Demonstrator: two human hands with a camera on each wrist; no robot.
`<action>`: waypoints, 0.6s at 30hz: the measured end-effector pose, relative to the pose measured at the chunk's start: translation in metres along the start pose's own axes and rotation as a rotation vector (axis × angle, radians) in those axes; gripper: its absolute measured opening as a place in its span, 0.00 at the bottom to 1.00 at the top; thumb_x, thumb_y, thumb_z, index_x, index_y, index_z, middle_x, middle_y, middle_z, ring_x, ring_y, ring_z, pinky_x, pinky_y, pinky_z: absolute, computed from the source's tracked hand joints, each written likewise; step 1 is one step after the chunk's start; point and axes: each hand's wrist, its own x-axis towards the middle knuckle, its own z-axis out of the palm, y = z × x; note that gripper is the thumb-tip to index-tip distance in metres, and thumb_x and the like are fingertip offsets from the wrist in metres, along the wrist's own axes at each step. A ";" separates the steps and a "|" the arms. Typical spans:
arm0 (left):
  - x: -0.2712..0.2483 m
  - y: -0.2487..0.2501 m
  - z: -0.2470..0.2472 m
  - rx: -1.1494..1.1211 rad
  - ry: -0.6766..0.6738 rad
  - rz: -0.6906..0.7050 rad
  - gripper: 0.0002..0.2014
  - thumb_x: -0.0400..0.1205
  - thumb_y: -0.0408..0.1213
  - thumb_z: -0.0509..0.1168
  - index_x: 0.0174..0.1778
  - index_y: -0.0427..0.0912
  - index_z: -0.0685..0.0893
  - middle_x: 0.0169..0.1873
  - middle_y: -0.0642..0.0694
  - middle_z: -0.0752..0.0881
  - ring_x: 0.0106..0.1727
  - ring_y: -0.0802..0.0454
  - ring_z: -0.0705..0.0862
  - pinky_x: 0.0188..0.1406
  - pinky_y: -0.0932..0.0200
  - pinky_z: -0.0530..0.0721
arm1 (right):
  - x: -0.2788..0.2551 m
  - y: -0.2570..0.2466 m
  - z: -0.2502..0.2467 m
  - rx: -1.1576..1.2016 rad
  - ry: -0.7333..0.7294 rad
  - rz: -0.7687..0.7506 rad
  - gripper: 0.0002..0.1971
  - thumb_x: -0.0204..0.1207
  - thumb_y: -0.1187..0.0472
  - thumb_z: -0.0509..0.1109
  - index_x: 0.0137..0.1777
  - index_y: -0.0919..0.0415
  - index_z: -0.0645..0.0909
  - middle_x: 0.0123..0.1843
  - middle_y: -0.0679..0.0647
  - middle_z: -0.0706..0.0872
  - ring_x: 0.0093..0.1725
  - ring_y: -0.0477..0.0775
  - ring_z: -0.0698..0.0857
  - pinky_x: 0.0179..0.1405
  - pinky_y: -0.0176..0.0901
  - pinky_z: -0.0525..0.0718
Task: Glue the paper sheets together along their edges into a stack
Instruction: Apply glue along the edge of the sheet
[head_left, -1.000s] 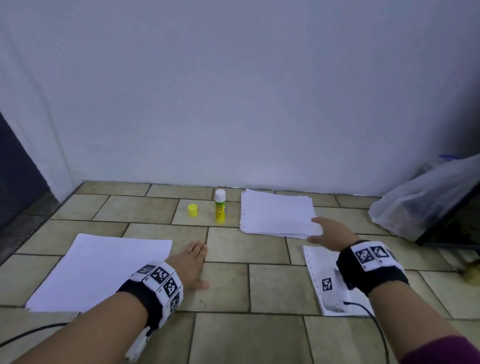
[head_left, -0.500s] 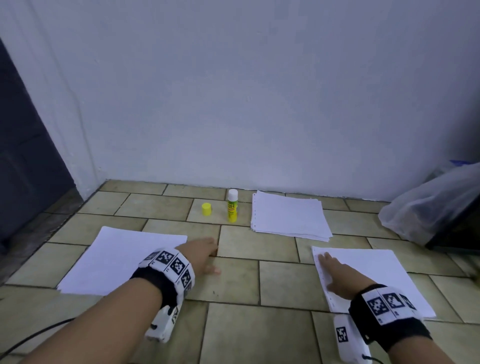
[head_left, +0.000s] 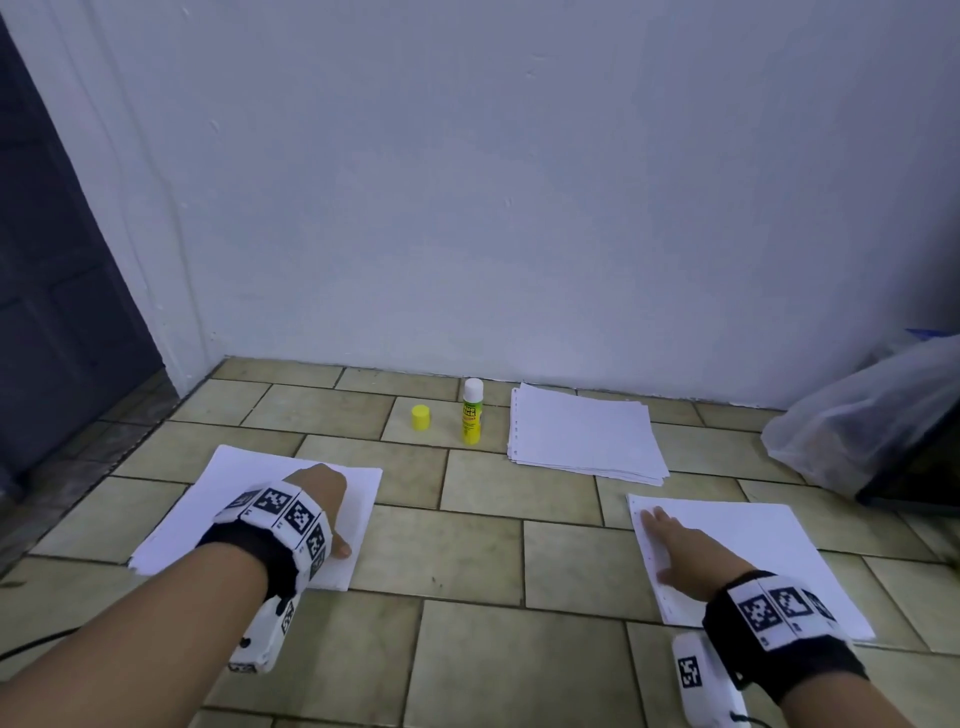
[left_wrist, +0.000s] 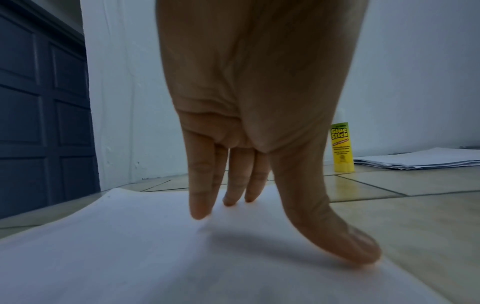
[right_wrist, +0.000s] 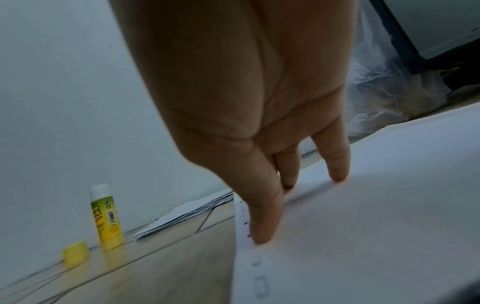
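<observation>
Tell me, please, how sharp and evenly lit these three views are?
Head view: dim, bluish light, fairly sharp, wide-angle bend in the wall edge at left. Left wrist view: the left hand casts a soft shadow on the sheet; the glue stick label is readable. Right wrist view: tilted and blurred, the right hand smeared, the cap soft.

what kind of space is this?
Likely an indoor room corner, with the work done on the floor: beige tiled floor, bare white wall, a dark panelled door at left.

black wristbands (head_left: 795, 644) with white checker-marked tags, perhaps a maroon sleeve
</observation>
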 end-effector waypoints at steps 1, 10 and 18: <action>0.007 -0.005 0.006 0.064 0.001 0.019 0.34 0.64 0.66 0.74 0.59 0.50 0.76 0.60 0.53 0.79 0.60 0.56 0.79 0.55 0.66 0.78 | 0.001 0.001 0.000 0.009 -0.002 0.003 0.39 0.82 0.63 0.62 0.84 0.60 0.38 0.86 0.59 0.43 0.83 0.55 0.58 0.77 0.40 0.61; -0.003 -0.012 0.004 0.097 0.076 0.102 0.44 0.73 0.58 0.72 0.81 0.47 0.61 0.76 0.51 0.71 0.76 0.52 0.71 0.75 0.57 0.69 | 0.005 0.006 0.002 0.105 0.044 0.083 0.38 0.81 0.61 0.65 0.83 0.63 0.45 0.83 0.60 0.60 0.77 0.55 0.69 0.70 0.37 0.68; -0.014 0.030 -0.024 0.120 0.044 0.199 0.23 0.83 0.43 0.66 0.73 0.41 0.75 0.69 0.44 0.80 0.68 0.48 0.79 0.67 0.59 0.77 | 0.004 0.011 0.003 0.216 0.108 0.085 0.24 0.71 0.64 0.75 0.64 0.51 0.71 0.66 0.50 0.79 0.59 0.47 0.76 0.51 0.30 0.68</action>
